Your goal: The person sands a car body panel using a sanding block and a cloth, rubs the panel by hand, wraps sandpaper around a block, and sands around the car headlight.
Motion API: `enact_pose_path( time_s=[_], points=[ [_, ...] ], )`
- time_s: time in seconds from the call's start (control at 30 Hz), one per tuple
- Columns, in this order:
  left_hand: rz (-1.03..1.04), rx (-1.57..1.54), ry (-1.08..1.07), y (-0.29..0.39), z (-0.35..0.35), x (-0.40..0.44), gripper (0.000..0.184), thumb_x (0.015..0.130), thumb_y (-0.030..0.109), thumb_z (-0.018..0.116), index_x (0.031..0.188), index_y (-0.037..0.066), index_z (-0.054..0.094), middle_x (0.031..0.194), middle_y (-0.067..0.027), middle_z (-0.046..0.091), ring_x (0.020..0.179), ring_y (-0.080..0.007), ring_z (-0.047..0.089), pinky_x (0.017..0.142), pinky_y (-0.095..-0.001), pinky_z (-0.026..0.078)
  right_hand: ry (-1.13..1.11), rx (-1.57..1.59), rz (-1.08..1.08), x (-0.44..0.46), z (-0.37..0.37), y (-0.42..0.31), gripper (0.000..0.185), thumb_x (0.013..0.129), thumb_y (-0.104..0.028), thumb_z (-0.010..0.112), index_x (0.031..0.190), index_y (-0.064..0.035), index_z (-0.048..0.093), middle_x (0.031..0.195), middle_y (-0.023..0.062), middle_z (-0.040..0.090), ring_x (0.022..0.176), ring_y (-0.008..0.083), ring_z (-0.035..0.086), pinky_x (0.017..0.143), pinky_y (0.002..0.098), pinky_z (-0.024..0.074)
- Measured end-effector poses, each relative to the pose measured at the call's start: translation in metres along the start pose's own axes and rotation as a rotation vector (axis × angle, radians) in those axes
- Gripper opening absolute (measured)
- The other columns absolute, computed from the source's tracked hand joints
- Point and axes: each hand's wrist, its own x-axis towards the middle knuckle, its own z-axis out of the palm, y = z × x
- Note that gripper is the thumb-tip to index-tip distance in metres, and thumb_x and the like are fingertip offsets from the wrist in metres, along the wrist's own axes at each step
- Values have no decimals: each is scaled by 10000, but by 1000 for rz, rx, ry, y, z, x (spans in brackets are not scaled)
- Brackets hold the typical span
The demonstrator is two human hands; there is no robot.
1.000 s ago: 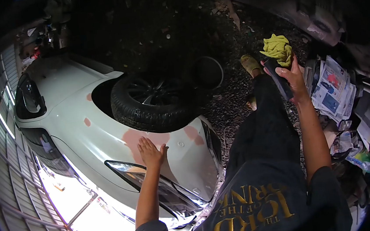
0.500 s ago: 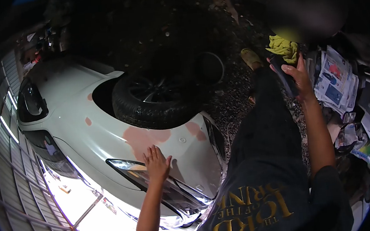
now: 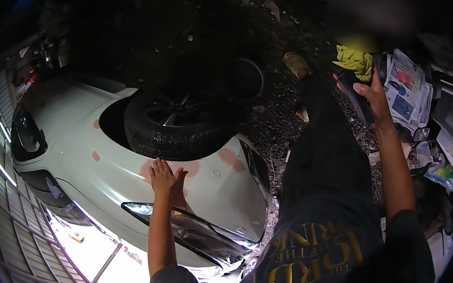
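My left hand (image 3: 165, 179) lies flat with its fingers stretched out on a pinkish patch (image 3: 190, 169) of the white car's body (image 3: 91, 169), between the front wheel and the headlight (image 3: 138, 209). Nothing shows in it. On the right, my right hand (image 3: 374, 96) is wrapped round a dark, long block (image 3: 356, 98) and a crumpled yellow-green cloth (image 3: 356, 64). The cloth sits at the block's upper end. Smaller pink patches (image 3: 231, 160) mark the bodywork nearby.
The black tyre (image 3: 169, 138) stands in the wheel arch. A dark round rim (image 3: 257, 77) is on the gravel beyond it. Newspapers (image 3: 406, 90) and plastic packaging (image 3: 448, 177) are piled at the right. Corrugated metal wall (image 3: 14, 214) runs along the left.
My left hand has slid over the panel, first down toward the headlight, then back up toward the wheel arch. My right hand still holds the block and cloth, slightly farther right in view.
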Motion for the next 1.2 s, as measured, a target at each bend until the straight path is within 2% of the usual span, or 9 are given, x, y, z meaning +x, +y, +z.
enact_pose_path(
  time_s=[0.17,0.27,0.67,0.77,0.87,0.97,1.03,1.1,1.2],
  points=[
    [25,-40,31,12,5,-32,974,1019,683,350,1566,-122,305,1650,-305,299,1579,-424,197,1291,-547,92,-40,9,-3,3,2,-2,711,916,-54,625,1535,9,281,1478,238,475,1320,437,583,1136,471,490],
    [30,-24,49,23,-2,-49,968,1020,683,358,1557,-122,323,1648,-305,303,1576,-424,205,1290,-545,98,-19,95,-11,5,11,-1,684,901,-30,664,1502,2,339,1397,210,537,1249,367,635,1083,461,529],
    [57,-122,89,52,3,-112,984,997,672,458,1549,-130,319,1645,-320,289,1572,-433,206,1281,-553,124,-51,87,3,3,24,-1,727,888,-29,670,1524,1,319,1391,195,544,1223,336,647,1077,459,531],
    [74,-161,114,60,-3,-130,959,998,636,500,1538,-137,329,1644,-316,295,1570,-429,212,1282,-550,120,-61,31,59,8,16,12,795,864,-40,697,1550,-6,298,1402,175,545,1236,297,628,1077,429,524],
    [27,-201,-24,84,-9,-149,877,1021,538,552,1564,-107,311,1667,-278,277,1573,-428,207,1283,-542,142,-141,-38,132,8,33,25,892,830,-58,734,1586,-13,263,1415,155,543,1266,259,596,1085,388,502],
    [76,-665,-80,129,-45,-148,821,1015,424,633,1591,-59,303,1680,-254,264,1570,-420,222,1265,-543,209,-239,-217,173,2,68,51,1027,784,-53,782,1634,-38,207,1482,152,493,1353,262,520,1182,384,392],
    [148,-1173,111,160,-56,-136,782,1010,322,676,1609,-11,299,1662,-239,319,1560,-404,264,1244,-506,273,-383,-317,230,-6,97,73,1048,784,-49,796,1644,-48,197,1542,167,446,1431,270,449,1221,394,336],
    [163,-1583,220,186,-99,-118,840,992,322,707,1630,11,258,1645,-217,371,1555,-382,288,1246,-452,263,-612,-441,266,-9,141,76,1048,798,-49,796,1650,-51,186,1594,194,399,1488,279,396,1230,388,321],
    [57,-2201,397,220,-148,-84,806,954,310,750,1581,18,335,1525,-191,509,1435,-343,473,1179,-414,381,-906,-552,248,-14,188,97,1033,815,-48,786,1652,-59,180,1606,240,385,1503,316,390,1232,389,320]
  ],
)
